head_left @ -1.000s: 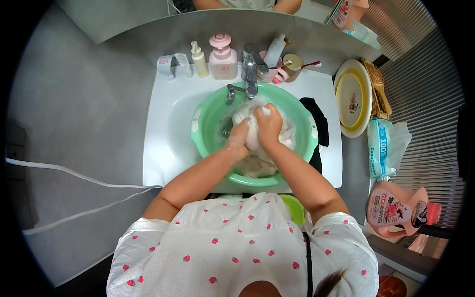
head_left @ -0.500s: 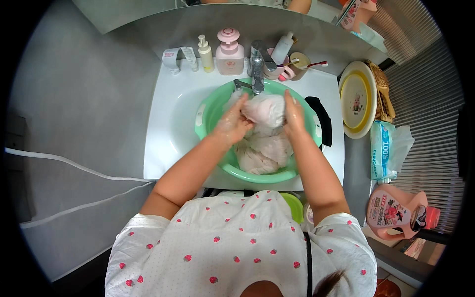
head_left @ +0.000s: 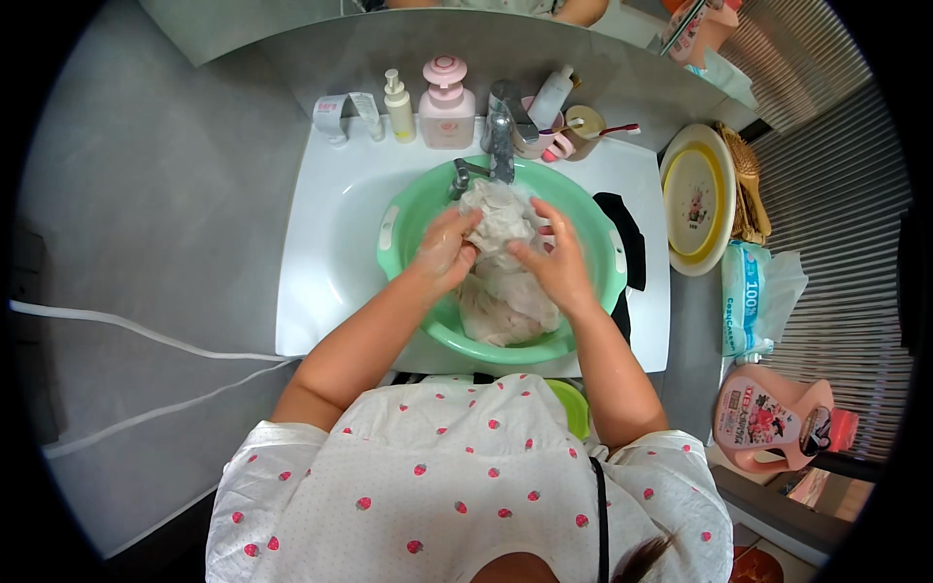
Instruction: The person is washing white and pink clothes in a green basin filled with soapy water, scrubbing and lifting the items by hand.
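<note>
A bunched wet white cloth (head_left: 500, 216) is held up beneath the faucet (head_left: 501, 146), over the green basin (head_left: 389, 264). My left hand (head_left: 447, 251) grips its left side, fingers curled against the fabric. On the other side my right hand (head_left: 561, 260) is open, thumb and fingers spread apart at the cloth's edge. More of the pale fabric (head_left: 507, 309) hangs down and lies heaped in the basin; whether it is one piece I cannot tell.
The basin sits in a white sink (head_left: 335, 233). Behind stand a pink pump bottle (head_left: 447, 112), a cream pump bottle (head_left: 398, 109) and cups with toothbrushes. Black cloth (head_left: 622, 238) hangs at the basin's right. Farther right are a yellow-rimmed basin (head_left: 727, 209), wipes (head_left: 746, 301) and a pink jug (head_left: 763, 418).
The cloth has shifted slightly left and is more crumpled. My right hand has turned and moved down a little, its thumb now pointing left with the fingers apart.
</note>
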### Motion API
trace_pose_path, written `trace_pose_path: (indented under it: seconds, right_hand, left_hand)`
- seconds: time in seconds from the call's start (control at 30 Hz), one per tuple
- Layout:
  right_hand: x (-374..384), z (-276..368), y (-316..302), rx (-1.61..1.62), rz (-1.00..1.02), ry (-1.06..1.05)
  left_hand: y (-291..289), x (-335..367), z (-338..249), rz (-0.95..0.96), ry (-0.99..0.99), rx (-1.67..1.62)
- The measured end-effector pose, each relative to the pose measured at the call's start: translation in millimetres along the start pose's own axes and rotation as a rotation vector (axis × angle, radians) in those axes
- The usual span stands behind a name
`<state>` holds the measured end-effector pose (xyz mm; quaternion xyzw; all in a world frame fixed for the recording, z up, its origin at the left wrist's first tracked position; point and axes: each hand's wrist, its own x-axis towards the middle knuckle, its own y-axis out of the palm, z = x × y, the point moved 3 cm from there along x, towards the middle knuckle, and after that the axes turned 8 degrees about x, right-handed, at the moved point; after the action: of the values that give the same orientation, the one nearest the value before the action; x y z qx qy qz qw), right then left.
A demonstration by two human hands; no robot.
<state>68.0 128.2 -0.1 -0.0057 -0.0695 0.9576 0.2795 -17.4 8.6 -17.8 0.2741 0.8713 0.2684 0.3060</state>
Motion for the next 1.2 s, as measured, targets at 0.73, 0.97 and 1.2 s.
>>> trace_pose_path:
  seconds: [0.73,0.97,1.2]
  right_hand:
    - [-24,24,-9,0.031,0.401,0.216]
    - [-5,-4,2,-0.318,0.250,-0.412]
    - [5,40,-33,0.794,0.002,0.369]
  left_hand:
    - [-13,-11,-20,0.027,-0.083,-0.285]
    - [5,-23,-38,0.322,0.077,0.111]
    - [-12,-21,-65,0.114,0.204,0.874]
